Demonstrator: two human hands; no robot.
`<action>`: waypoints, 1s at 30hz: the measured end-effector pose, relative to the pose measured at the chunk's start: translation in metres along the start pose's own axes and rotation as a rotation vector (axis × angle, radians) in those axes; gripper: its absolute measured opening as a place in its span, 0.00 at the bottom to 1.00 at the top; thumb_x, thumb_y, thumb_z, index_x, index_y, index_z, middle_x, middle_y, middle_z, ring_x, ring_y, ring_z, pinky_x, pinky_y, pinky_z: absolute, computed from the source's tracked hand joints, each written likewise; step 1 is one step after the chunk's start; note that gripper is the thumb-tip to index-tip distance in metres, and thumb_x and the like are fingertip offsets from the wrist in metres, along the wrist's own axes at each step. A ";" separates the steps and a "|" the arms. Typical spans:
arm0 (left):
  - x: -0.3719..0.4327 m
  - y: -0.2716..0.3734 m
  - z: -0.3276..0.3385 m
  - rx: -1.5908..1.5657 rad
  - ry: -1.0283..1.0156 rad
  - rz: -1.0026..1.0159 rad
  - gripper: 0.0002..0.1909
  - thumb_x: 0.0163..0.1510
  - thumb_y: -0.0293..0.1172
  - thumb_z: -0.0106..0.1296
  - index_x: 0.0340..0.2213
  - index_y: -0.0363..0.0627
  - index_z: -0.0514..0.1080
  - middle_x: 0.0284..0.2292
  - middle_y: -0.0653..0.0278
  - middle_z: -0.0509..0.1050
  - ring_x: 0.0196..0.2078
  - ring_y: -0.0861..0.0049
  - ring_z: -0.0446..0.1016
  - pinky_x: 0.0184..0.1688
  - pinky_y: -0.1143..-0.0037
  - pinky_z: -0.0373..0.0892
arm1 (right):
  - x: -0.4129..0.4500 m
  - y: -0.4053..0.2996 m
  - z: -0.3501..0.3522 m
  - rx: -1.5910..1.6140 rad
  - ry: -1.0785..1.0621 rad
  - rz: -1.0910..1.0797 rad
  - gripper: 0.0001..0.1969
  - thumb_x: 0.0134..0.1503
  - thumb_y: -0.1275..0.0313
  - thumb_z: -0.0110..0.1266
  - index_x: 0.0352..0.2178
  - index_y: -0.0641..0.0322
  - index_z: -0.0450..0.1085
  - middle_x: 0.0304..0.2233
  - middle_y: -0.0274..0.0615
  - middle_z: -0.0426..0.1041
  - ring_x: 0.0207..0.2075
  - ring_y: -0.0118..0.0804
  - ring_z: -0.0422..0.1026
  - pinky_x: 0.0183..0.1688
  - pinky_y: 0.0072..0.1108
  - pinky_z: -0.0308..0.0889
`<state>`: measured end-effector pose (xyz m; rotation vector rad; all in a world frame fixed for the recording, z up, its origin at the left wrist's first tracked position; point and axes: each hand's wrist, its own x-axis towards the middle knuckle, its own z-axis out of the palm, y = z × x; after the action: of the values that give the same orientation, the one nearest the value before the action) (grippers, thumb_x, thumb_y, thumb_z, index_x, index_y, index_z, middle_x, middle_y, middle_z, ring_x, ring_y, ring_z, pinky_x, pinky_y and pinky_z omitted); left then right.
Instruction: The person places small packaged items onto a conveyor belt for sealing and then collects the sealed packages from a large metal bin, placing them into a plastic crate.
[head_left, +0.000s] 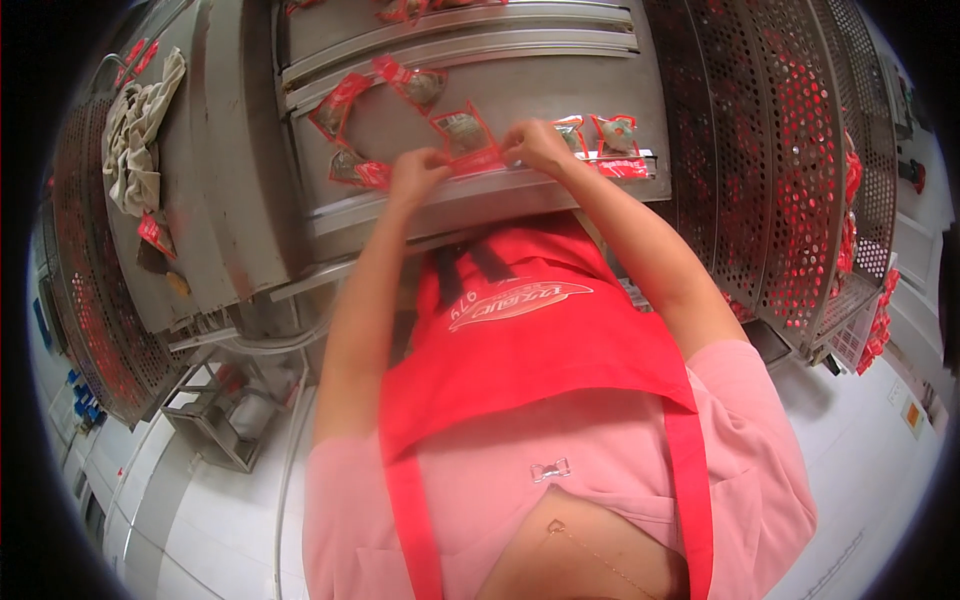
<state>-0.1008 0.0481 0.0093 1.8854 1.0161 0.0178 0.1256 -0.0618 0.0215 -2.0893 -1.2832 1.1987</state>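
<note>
A red and clear plastic food pouch (465, 133) lies between my hands at the front edge of a steel machine bed (390, 120). My left hand (418, 174) pinches its lower left corner, and my right hand (531, 144) has its fingertips at its right edge. To the right, two more pouches sit along the metal sealing strip, one partly behind my right hand and another (619, 136) at the strip's end. On the left lie several loose pouches, among them one (339, 109) standing askew and one (360, 169) beside my left hand.
Perforated metal crates (772, 165) with red packs inside stand at the right, and more (112, 300) at the far left. A crumpled cloth (135, 142) and a red packet (156, 235) lie on the steel surface at left. Raised metal bars (465, 52) cross the machine beyond the pouches.
</note>
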 end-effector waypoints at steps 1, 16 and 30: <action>-0.003 0.005 -0.004 0.014 -0.014 -0.036 0.12 0.38 0.32 0.58 0.27 0.39 0.75 0.26 0.55 0.76 0.30 0.65 0.75 0.36 0.70 0.69 | 0.000 0.003 -0.001 0.035 -0.052 -0.030 0.11 0.39 0.71 0.58 0.28 0.62 0.75 0.23 0.44 0.75 0.26 0.35 0.74 0.30 0.24 0.67; -0.046 0.012 0.001 0.221 0.102 0.360 0.08 0.41 0.25 0.56 0.26 0.49 0.71 0.39 0.59 0.69 0.44 0.60 0.66 0.46 0.68 0.63 | -0.062 -0.027 0.007 0.429 -0.164 0.413 0.16 0.48 0.60 0.55 0.22 0.65 0.74 0.17 0.38 0.74 0.16 0.27 0.69 0.20 0.19 0.63; -0.021 0.055 0.036 0.162 -0.020 0.555 0.10 0.41 0.23 0.55 0.30 0.47 0.70 0.43 0.60 0.69 0.47 0.60 0.66 0.47 0.67 0.64 | -0.112 0.001 -0.010 0.804 0.071 0.566 0.11 0.51 0.65 0.53 0.20 0.62 0.69 0.15 0.33 0.68 0.13 0.21 0.62 0.14 0.13 0.54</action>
<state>-0.0645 -0.0029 0.0389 2.2586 0.4636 0.2460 0.1116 -0.1580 0.0773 -1.8507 -0.0751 1.5059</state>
